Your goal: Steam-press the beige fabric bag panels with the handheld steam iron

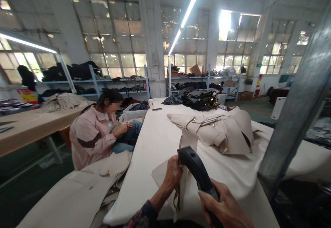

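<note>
The left hand [172, 171] is raised near the centre, its fingers [177, 162] curled in tightly. Its bare forearm [162, 195] slants up from a dark patterned sleeve [144, 215]. The right hand [224, 198], lower and farther right, is closed in a grip, thumb [206, 198] pointing up and left.

Bright window [239, 38]: very white at its top left, too bright to see into.
Long lamp [186, 18]: white, with a blue haze around it.
Left lamp [28, 43]: bright white too.
Table [152, 128]: well lit, with soft gray shadows in the folds.
Tool [198, 167]: dark, a little shine on top.
Floor [15, 200]: dim at lower left.
Shelves [121, 79]: a bit fuzzy.
Post [297, 93]: looks stretched and slanted near the edge.
</note>
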Demonstrator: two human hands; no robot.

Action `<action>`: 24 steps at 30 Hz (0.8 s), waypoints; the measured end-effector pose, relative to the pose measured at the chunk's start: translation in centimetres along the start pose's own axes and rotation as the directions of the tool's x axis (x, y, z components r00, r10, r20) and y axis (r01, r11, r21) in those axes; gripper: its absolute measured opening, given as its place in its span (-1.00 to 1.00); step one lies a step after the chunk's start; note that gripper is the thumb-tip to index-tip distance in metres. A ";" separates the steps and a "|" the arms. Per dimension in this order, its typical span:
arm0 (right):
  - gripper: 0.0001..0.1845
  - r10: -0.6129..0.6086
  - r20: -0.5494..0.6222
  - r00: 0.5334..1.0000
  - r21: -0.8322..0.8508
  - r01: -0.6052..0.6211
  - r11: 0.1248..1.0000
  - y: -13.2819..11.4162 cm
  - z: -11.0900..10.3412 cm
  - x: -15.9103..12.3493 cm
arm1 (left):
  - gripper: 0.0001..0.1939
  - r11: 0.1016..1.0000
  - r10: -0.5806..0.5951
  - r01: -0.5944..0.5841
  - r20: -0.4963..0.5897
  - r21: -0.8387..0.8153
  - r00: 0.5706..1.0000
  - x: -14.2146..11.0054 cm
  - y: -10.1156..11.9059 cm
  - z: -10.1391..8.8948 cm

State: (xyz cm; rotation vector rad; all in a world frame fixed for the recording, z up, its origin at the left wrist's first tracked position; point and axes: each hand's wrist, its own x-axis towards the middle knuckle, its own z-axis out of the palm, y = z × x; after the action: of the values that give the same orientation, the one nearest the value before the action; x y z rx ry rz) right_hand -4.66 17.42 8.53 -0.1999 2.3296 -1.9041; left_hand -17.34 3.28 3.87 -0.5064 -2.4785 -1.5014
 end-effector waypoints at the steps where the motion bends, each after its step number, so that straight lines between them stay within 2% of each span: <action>1: -0.73 -0.010 -0.019 1.000 0.000 0.010 1.000 0.0 0.1 0.2 | -0.87 1.000 -0.008 0.008 -0.020 0.006 1.000 -0.3 0.0 0.2; 4: -0.72 -0.031 -0.099 0.995 -0.010 0.030 0.999 0.0 0.1 0.9 | -0.88 0.999 -0.030 0.031 -0.065 0.013 0.997 -1.0 0.0 0.8; 9: -0.72 -0.075 -0.169 0.983 -0.017 0.073 0.997 0.0 -0.3 2.2 | -0.87 0.999 -0.036 0.036 -0.057 0.004 0.998 -2.1 0.5 1.3; 11: -0.72 -0.088 -0.190 0.978 -0.024 0.085 0.996 -0.1 -0.7 2.6 | -0.86 0.999 -0.049 0.049 -0.054 0.008 0.997 -2.5 0.7 1.3; 14: -0.71 -0.076 -0.230 0.970 -0.009 0.076 0.997 0.2 -1.6 2.9 | -0.84 1.000 -0.004 0.004 -0.043 -0.002 0.999 -3.1 1.2 0.6; 16: -0.69 -0.050 -0.238 0.970 0.011 0.054 0.998 0.6 -2.4 2.7 | -0.81 1.000 0.020 -0.019 -0.041 0.021 0.999 -3.2 1.3 -0.5; 19: -0.65 0.006 -0.206 0.979 0.047 0.003 0.999 1.9 -3.7 1.7 | -0.76 0.991 0.011 0.001 -0.089 0.131 0.996 -2.1 1.1 -3.4; 21: -0.61 0.074 -0.204 0.976 0.059 -0.063 0.996 2.9 -4.5 0.6 | -0.75 0.968 0.090 -0.047 -0.164 0.246 0.982 -0.2 0.6 -5.8; 22: -0.60 0.113 -0.221 0.969 0.053 -0.103 0.993 3.5 -4.9 0.0 | -0.76 0.942 0.151 -0.073 -0.219 0.326 0.964 1.1 0.4 -7.0; 24: -0.63 0.173 -0.304 0.937 0.029 -0.173 0.985 4.4 -5.7 -1.1 | -0.76 0.847 0.330 -0.170 -0.246 0.504 0.912 4.3 -0.3 -9.4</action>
State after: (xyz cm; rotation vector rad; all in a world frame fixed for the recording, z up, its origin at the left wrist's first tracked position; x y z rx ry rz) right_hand -4.75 23.99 5.32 0.3142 2.4335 -1.9669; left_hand -21.50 -4.37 9.43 -0.4307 -2.2859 -0.7591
